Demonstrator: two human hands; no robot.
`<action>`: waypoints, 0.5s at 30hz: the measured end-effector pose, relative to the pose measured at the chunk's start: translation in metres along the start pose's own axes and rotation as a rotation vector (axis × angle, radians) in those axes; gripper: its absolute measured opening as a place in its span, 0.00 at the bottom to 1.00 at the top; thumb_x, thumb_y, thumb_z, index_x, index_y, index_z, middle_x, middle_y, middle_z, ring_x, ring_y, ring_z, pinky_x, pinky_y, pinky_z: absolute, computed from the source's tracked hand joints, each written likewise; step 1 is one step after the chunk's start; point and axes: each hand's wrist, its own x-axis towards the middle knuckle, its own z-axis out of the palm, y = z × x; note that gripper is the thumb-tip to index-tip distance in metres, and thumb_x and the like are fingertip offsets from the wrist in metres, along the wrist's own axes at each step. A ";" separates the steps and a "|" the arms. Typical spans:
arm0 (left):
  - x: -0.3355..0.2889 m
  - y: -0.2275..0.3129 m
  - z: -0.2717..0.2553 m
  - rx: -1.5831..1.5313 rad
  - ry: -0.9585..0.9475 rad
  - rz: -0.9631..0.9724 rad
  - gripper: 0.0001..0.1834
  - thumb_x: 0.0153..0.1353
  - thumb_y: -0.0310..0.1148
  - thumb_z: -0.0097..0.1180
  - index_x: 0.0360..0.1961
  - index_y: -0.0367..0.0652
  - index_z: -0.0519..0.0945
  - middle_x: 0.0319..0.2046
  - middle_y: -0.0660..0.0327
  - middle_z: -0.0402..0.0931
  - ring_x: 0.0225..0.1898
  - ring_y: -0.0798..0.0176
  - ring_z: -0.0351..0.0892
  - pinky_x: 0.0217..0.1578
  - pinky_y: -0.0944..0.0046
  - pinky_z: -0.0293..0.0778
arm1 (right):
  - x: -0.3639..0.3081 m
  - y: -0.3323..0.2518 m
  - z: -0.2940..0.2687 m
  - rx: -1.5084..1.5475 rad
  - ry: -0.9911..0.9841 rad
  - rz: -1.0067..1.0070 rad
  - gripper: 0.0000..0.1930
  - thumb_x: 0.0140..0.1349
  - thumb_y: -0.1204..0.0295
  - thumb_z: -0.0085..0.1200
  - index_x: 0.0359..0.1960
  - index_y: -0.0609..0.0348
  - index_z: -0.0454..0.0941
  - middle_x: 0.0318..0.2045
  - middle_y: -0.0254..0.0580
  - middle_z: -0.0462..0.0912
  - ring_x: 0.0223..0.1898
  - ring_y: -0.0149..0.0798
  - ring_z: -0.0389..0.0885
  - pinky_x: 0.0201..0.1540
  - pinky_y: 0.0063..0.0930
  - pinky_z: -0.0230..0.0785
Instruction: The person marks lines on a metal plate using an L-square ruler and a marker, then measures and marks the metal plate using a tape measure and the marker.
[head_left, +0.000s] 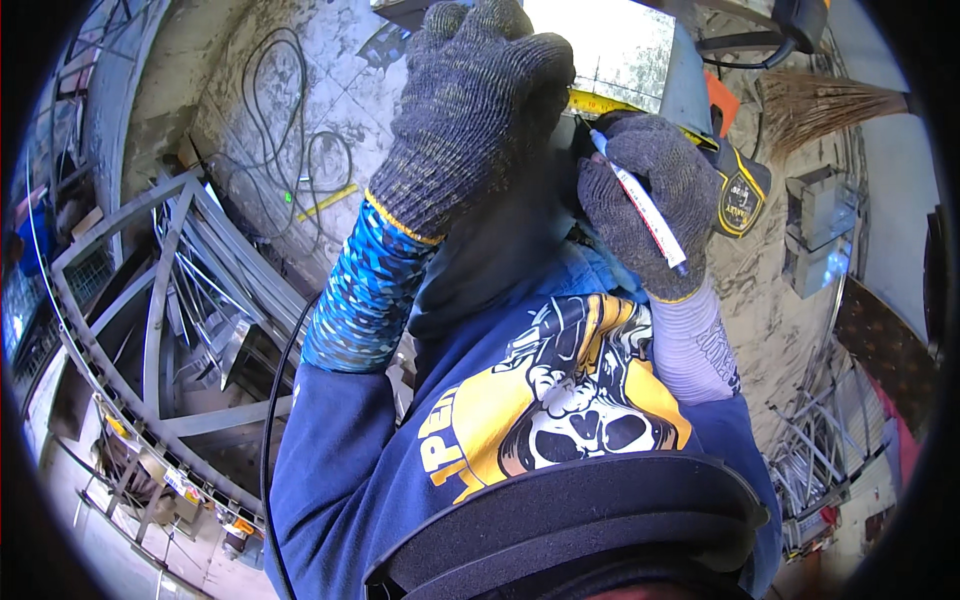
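Note:
Both of my hands wear dark grey knit gloves. My right hand (pixel 655 190) is closed around a white marker pen (pixel 648 215), whose blue end points up toward the metal piece. Against the right side of that hand sits a black-and-yellow tape measure (pixel 738 190); whether my fingers also grip it is hidden. Its yellow blade (pixel 600 102) runs along the near edge of a bright, flat metal piece (pixel 625 50). My left hand (pixel 480 110) is closed at the left end of the blade, fingers curled; what lies inside them is hidden.
A straw broom (pixel 830 105) lies at the far right, near an orange piece (pixel 720 100). Grey metal box sections (pixel 820 230) stand below it. To the left are a steel frame (pixel 155 300) with metal strips, and a loose cable (pixel 300 110) on the floor.

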 end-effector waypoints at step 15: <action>-0.008 -0.016 0.010 0.056 0.025 0.095 0.17 0.50 0.33 0.70 0.43 0.46 0.85 0.45 0.50 0.78 0.49 0.41 0.77 0.51 0.49 0.73 | 0.004 -0.003 -0.001 0.026 -0.041 0.034 0.19 0.53 0.62 0.70 0.46 0.53 0.84 0.44 0.47 0.84 0.49 0.56 0.83 0.56 0.52 0.73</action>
